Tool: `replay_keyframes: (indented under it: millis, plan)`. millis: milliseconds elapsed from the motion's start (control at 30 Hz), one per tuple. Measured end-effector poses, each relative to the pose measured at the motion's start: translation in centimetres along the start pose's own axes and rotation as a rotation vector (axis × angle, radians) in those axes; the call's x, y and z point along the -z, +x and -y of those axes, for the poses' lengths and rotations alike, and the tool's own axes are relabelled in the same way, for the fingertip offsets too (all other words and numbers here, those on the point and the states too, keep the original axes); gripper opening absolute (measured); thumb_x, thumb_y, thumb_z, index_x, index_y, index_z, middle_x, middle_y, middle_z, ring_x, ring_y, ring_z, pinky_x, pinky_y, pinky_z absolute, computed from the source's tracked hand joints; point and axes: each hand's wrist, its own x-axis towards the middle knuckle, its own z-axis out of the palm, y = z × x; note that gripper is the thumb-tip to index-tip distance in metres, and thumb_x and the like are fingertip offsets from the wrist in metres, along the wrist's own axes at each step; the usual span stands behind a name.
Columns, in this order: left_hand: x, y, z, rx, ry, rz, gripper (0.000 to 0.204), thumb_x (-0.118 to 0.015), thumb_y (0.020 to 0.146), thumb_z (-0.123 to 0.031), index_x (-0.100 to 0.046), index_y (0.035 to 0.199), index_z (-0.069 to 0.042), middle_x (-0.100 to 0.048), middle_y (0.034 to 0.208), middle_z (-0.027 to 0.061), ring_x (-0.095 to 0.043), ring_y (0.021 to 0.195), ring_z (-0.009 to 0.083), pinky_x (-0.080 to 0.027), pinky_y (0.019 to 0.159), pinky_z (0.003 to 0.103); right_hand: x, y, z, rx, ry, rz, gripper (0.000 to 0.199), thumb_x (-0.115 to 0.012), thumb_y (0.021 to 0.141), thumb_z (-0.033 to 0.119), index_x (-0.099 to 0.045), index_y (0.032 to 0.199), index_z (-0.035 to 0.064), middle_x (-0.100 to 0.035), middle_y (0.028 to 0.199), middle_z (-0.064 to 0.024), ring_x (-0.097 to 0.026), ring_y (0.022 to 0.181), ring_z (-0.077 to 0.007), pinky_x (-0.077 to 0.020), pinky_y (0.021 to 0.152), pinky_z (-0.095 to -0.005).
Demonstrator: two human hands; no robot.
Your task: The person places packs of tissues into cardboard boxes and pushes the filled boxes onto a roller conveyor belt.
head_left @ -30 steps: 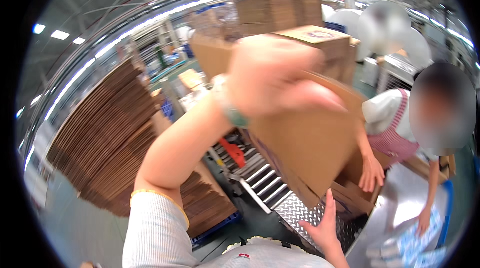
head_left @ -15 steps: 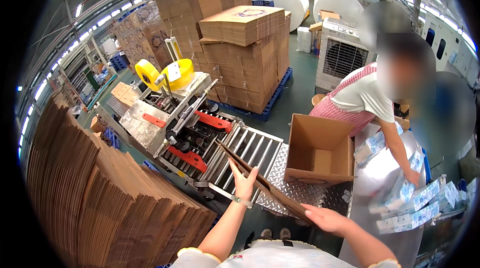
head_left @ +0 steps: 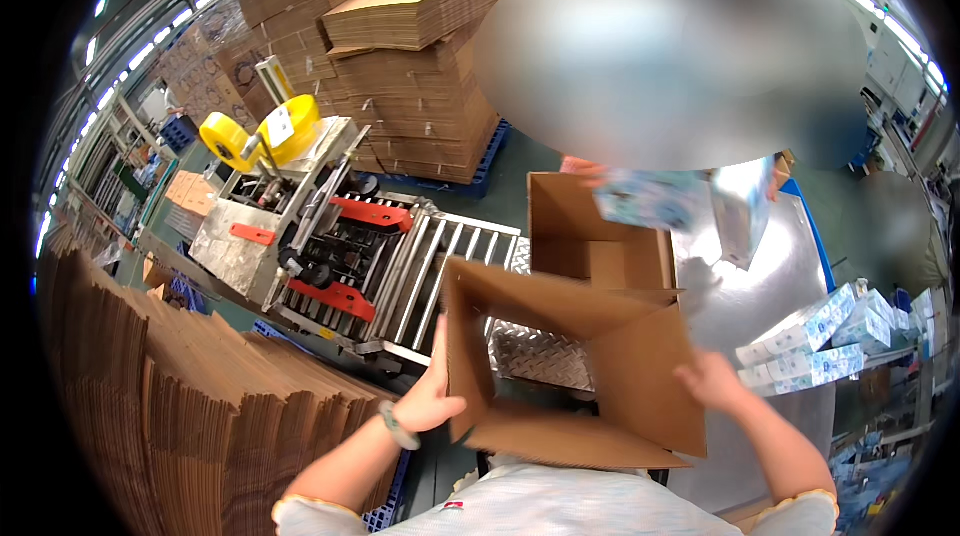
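In front of my body I hold a cardboard box (head_left: 645, 361) opened out into a square tube. Its bottom is open, and diamond plate shows through it. My left hand (head_left: 432, 394) grips the left wall, thumb on the near side and fingers along the outside. At the right wall is my right hand (head_left: 712, 381), closed against the edge, its fingertips slightly blurred. Just beyond stands another open cardboard box (head_left: 560, 221), partly hidden by mine. Over that box's right side, a co-worker's hands hold blue-and-white packs (head_left: 655, 198).
A roller conveyor (head_left: 455, 256) with a tape machine (head_left: 290, 196) lies to the left. Flattened cartons (head_left: 230, 406) stand stacked at the near left. More blue-and-white packs (head_left: 810, 336) lie on the metal table (head_left: 745, 306) at right. A carton pallet (head_left: 420, 96) stands behind.
The flat folded carton between my hands is now opened into a square box. My hands have moved apart. The co-worker has lifted packs from the table toward the far box.
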Motion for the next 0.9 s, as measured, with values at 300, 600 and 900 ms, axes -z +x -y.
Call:
replay_keyframes:
  millis: [300, 600, 900]
  plan:
    - [-13.7, 9.6, 1.9, 0.126, 0.849, 0.498, 0.106, -0.06, 0.082, -0.077, -0.015, 0.164, -0.027, -0.001, 0.168, 0.0274, 0.001, 0.156, 0.0448, -0.011, 0.115, 0.074, -5.2, 2.1, -5.9, 0.214, -0.38, 0.15, 0.089, -0.049, 0.098, 0.059, -0.028, 0.155, -0.0051, -0.025, 0.162, -0.0281, -0.025, 0.152, -0.0354, -0.0221, 0.119, -0.0627]
    - [-16.0, 9.1, 2.0, 0.31, 0.766, 1.016, 0.08, -0.04, 0.095, -0.074, -0.044, 0.155, -0.022, -0.027, 0.167, 0.0141, -0.009, 0.158, 0.0314, -0.002, 0.119, 0.069, 3.2, 12.7, -2.9, 0.546, -0.394, -0.494, 0.039, -0.071, 0.085, 0.026, -0.065, 0.114, 0.0, -0.07, 0.098, -0.0173, -0.067, 0.103, -0.0324, -0.0487, 0.095, -0.048]
    - [-15.1, 15.3, 2.8, -0.37, 1.275, 0.141, 0.079, -0.054, 0.092, -0.066, -0.053, 0.14, -0.004, -0.053, 0.143, 0.0202, -0.047, 0.135, 0.0356, -0.034, 0.114, 0.05, -1.8, 10.8, -6.5, 0.426, 0.048, 0.499, 0.057, -0.054, 0.1, 0.05, -0.059, 0.141, 0.0114, -0.048, 0.151, -0.0228, -0.04, 0.146, -0.0326, -0.0372, 0.116, -0.0477]
